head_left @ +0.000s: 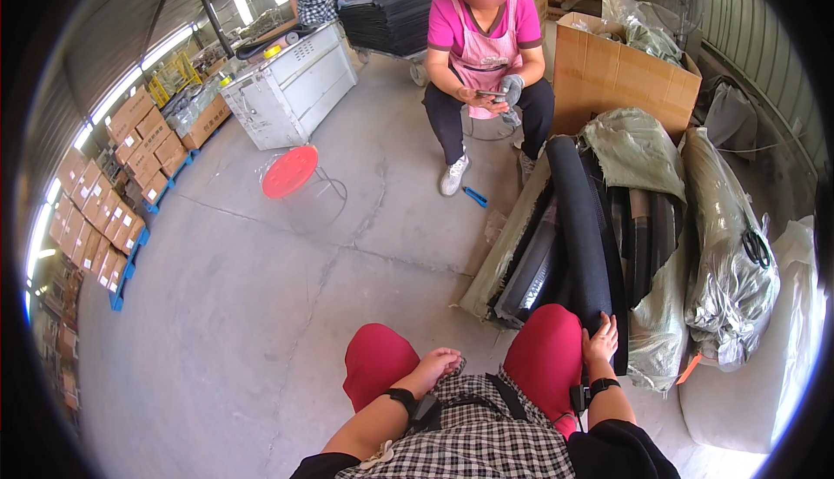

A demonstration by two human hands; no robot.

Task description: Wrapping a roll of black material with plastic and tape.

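Observation:
My right hand (601, 338) rests against the near end of a long dark roll of material (580, 227), its fingers stretched along the surface. This roll leans slantwise over other dark rolls (530, 262), which lie in a torn greenish woven wrapping (638, 153). Over my lap, my left hand (439, 366) is closed with its fingers curled in, beside the edge of my black-and-white checked apron (486, 418). Whether it grips anything is hidden.
Opposite me a person (486, 45) in a pink apron sits holding a phone. A blue-handled tool (474, 197) lies on the floor. A red stool (291, 172) stands left, before a grey metal bench (291, 88). Wrapped bundles (730, 262) and a large carton (617, 71) stand right.

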